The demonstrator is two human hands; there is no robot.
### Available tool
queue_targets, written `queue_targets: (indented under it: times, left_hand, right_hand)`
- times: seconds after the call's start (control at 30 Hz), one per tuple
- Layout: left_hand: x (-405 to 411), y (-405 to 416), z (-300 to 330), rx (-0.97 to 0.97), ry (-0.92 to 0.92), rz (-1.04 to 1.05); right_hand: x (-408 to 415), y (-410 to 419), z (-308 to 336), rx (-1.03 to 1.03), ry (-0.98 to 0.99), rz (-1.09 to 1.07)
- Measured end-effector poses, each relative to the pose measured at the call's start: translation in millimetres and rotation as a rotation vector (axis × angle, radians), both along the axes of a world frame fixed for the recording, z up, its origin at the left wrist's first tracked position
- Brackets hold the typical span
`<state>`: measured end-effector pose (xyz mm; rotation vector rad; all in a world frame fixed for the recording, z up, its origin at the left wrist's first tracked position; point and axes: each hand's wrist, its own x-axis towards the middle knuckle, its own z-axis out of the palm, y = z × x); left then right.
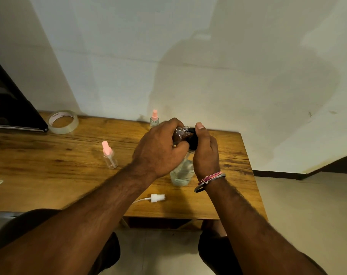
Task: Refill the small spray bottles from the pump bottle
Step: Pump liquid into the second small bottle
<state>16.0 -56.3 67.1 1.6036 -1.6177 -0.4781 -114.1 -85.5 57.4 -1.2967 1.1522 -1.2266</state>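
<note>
Currently, on the wooden worktop (49, 175), itemised from my seat:

Pump bottle (181, 173): clear, holding clear liquid, upright near the right front of the worktop, black pump head (193, 138) on top. My right hand (205, 153) curls round that head and neck, thumb raised beside the nozzle; the grip is closed on it. Two bands (210, 178) sit on that wrist.

Small open spray bottle (181, 132): clear, no cap, tilted with its threaded mouth against the black nozzle. My left hand (160, 149) wraps it, fingers curled round the body; grip closed, most of the bottle hidden.

White sprayer cap (157, 197): lying on its side with its dip tube trailing left, at the front of the worktop, just in front of the pump bottle.

Pink-capped spray bottle (110, 155): upright, capped, left of my left hand, apart from it.

Second pink-capped spray bottle (154, 118): upright at the back edge by the wall (208, 56), behind my left hand.

Roll of clear tape (62, 122): flat at the back left, beside a dark slanted object (10, 108) I cannot identify.
</note>
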Motion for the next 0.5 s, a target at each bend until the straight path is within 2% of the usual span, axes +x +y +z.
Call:
queue_targets:
  times: [0.3,0.5]
  left_hand:
    - [-1.9,0.4,1.6,0.017,0.004,0.001]
    - [0.0,0.9,8.4,-0.015,0.036,0.008]
  right_hand:
    - [-0.5,-0.1,0.7,-0.021,-0.003,-0.009]
    - [2.3,-0.4,-4.4,-0.036,-0.015,0.058]
